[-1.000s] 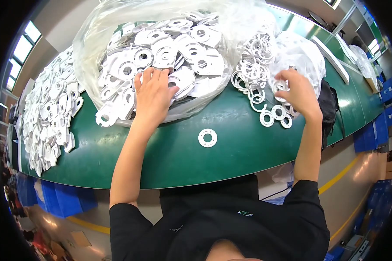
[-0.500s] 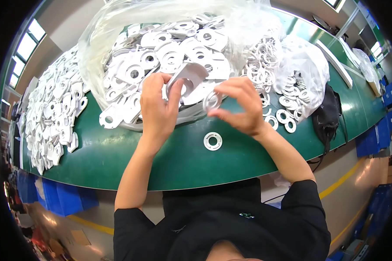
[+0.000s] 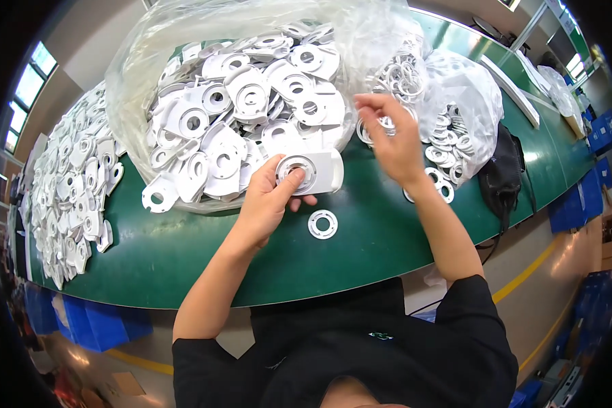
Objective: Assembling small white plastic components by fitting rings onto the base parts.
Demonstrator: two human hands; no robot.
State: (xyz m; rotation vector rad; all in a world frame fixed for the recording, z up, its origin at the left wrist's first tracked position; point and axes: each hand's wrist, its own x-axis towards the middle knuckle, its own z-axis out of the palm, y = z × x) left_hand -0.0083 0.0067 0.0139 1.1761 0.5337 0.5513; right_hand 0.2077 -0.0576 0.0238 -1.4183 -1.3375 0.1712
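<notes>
My left hand (image 3: 264,201) grips a white plastic housing (image 3: 326,170), a flat plate with a rounded end, held level above the table's near part. A white ring (image 3: 309,168) sits over the round part of this housing, and my thumb presses on it. Farther right, my right hand (image 3: 396,139) hangs beside a heap of thin white rings (image 3: 406,80), its thumb and forefinger apart and nothing visible between them. Below the housing, a single white ring (image 3: 313,225) lies flat on the green table (image 3: 381,238).
A clear plastic bag (image 3: 132,102) full of white housings (image 3: 251,95) stands at the back. More housings (image 3: 71,197) are heaped at left. On the right are a bag of rings (image 3: 466,88), a black pouch (image 3: 500,173) and a white strip (image 3: 513,92). Blue bins (image 3: 109,319) stand below the table.
My right hand has let go of its ring and moved up and right to the ring heap. The left hand has lowered the housing and turned it face up, with a ring over it.
</notes>
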